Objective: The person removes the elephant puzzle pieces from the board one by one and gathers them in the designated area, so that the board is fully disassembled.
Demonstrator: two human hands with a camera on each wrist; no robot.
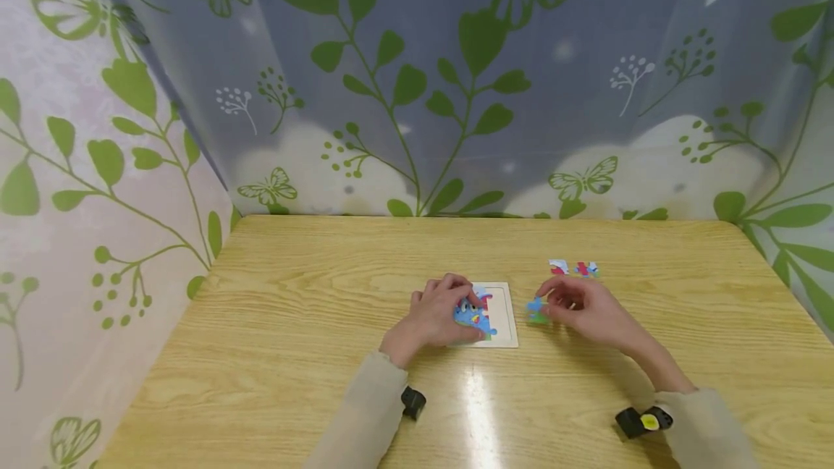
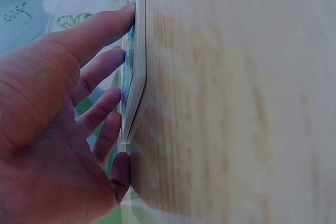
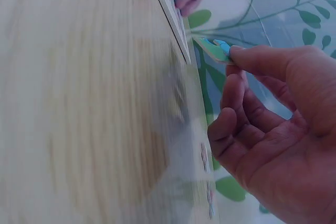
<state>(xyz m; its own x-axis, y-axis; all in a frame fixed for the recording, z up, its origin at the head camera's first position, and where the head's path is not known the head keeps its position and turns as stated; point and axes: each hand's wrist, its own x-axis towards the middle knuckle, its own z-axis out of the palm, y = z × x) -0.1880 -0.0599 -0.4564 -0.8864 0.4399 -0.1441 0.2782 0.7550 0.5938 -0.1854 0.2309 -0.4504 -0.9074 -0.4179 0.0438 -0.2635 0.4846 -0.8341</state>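
Observation:
A jigsaw puzzle board [image 1: 510, 335] with a pale frame lies flat on the table. Joined blue pieces [image 1: 478, 320] with a cartoon picture fill its left part; bare board shows at the right. My left hand [image 1: 433, 313] rests over that filled part, thumb and fingertips pressing on it with the fingers spread, and hides some of the picture. Just right of the board, my right hand [image 1: 589, 310] pinches a blue and green puzzle piece [image 1: 536, 311] between thumb and finger. The right wrist view shows this piece [image 3: 214, 51] tilted and apart from the board.
Two loose puzzle pieces, one white and red [image 1: 558, 266], the other red and blue [image 1: 586, 268], lie beyond my right hand. The wooden table [image 1: 313, 295] meets a leaf-patterned curtain [image 1: 404, 129] at its back edge.

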